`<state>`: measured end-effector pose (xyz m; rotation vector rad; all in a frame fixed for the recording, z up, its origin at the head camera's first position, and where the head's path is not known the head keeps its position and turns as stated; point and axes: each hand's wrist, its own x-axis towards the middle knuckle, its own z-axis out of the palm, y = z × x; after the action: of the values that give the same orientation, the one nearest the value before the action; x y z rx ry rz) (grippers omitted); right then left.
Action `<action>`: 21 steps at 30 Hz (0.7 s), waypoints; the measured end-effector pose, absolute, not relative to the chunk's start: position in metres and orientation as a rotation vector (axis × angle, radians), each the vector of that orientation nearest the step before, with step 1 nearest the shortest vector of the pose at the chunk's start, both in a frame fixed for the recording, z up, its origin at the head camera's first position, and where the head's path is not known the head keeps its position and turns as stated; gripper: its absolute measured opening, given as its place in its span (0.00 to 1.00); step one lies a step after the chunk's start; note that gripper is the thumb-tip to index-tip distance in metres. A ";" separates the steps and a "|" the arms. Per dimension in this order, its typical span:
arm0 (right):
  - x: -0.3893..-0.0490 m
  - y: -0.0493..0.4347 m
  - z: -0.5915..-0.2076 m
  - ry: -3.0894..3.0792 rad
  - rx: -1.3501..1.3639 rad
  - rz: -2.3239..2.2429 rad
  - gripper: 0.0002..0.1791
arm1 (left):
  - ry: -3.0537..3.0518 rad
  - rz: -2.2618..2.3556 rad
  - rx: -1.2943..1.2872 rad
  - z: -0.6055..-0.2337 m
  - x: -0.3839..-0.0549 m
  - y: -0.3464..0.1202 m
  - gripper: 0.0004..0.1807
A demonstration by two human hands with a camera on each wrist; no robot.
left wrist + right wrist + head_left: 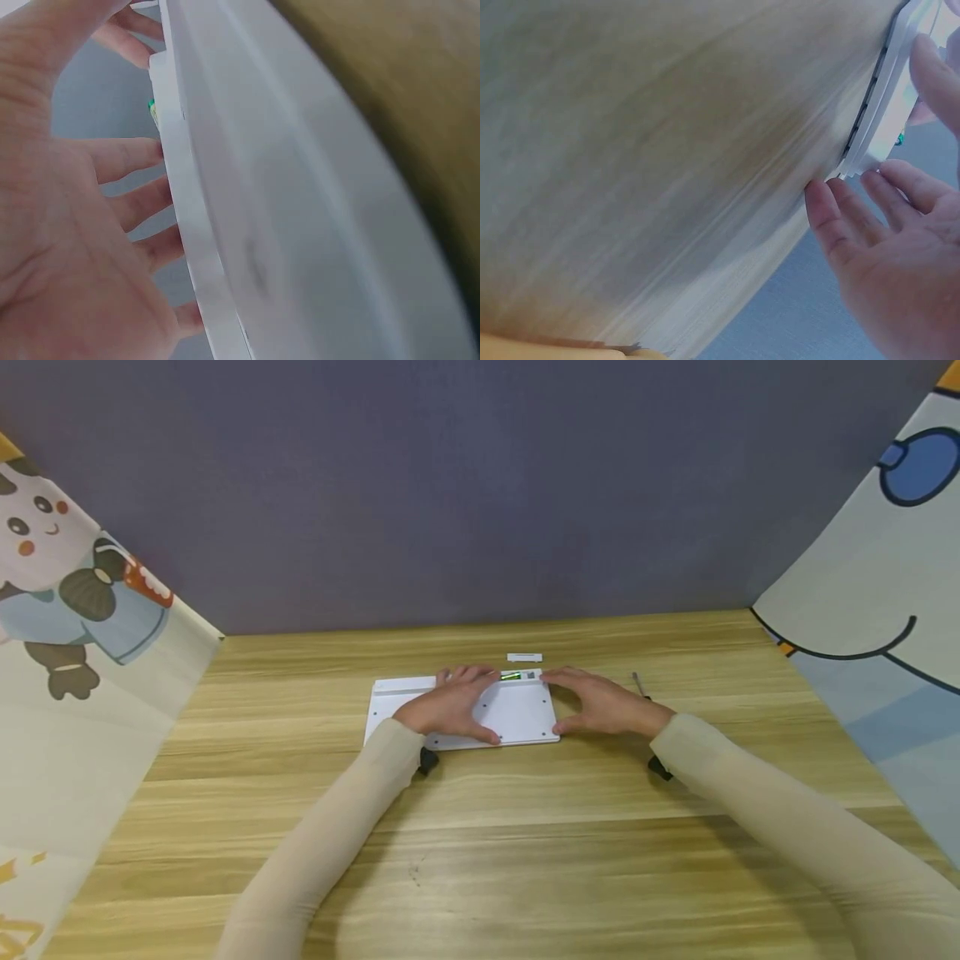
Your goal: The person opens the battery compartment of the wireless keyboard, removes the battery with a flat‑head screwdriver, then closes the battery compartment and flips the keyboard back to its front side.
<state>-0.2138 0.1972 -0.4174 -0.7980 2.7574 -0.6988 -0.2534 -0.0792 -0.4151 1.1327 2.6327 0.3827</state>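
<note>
A white keyboard (pixel 517 718) lies underside up on the wooden table. Near its far right corner the battery slot is uncovered, with a green battery (pixel 511 676) inside. My left hand (pixel 453 703) spans the keyboard, thumb by the near edge and fingers along the raised far ridge (pixel 191 202). At the right end, my right hand (pixel 600 700) holds the keyboard with thumb at the near corner and fingertips at the far corner. In the right wrist view its other fingers (pixel 825 217) extend past the corner. A small white battery cover (pixel 524 657) lies just behind the keyboard.
A screwdriver (pixel 637 683) lies right of the keyboard, partly hidden by my right wrist. A grey wall (pixel 480 493) rises behind the table (pixel 480 843). Cartoon-printed panels (pixel 97 602) stand at both sides.
</note>
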 end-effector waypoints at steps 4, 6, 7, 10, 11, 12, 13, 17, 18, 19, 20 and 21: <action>-0.214 0.197 -0.417 2.757 -0.798 -0.696 0.48 | 2.625 0.385 1.123 -0.415 -0.254 -0.074 0.59; -0.214 0.197 -0.417 2.756 -0.797 -0.699 0.48 | 2.617 0.390 1.119 -0.415 -0.254 -0.072 0.59; -0.214 0.197 -0.417 2.757 -0.797 -0.699 0.48 | 2.612 0.391 1.115 -0.415 -0.255 -0.070 0.59; -0.214 0.197 -0.417 2.758 -0.811 -0.704 0.48 | 2.606 0.382 1.114 -0.415 -0.255 -0.067 0.59; -0.214 0.197 -0.417 2.758 -0.816 -0.707 0.48 | 2.604 0.377 1.113 -0.415 -0.256 -0.065 0.59; -0.214 0.197 -0.417 2.758 -0.819 -0.710 0.47 | 2.603 0.370 1.114 -0.414 -0.256 -0.064 0.59; -0.214 0.197 -0.417 2.758 -0.822 -0.711 0.47 | 2.602 0.365 1.115 -0.414 -0.256 -0.062 0.59; -0.214 0.196 -0.417 2.753 -0.815 -0.716 0.47 | 2.590 0.359 1.118 -0.413 -0.258 -0.056 0.59; -0.214 0.196 -0.416 2.753 -0.812 -0.714 0.47 | 2.585 0.366 1.117 -0.413 -0.259 -0.055 0.58; -0.214 0.196 -0.416 2.753 -0.809 -0.710 0.47 | 2.579 0.372 1.113 -0.413 -0.260 -0.053 0.58; -0.213 0.196 -0.416 2.754 -0.807 -0.707 0.47 | 2.576 0.380 1.108 -0.413 -0.261 -0.052 0.57; -0.213 0.196 -0.416 2.756 -0.807 -0.705 0.47 | 2.572 0.390 1.102 -0.413 -0.262 -0.051 0.56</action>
<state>-0.2133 0.1958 -0.4161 -0.8068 2.7565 -0.7048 -0.2619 -0.0506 -0.4127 1.1018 2.5719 0.3897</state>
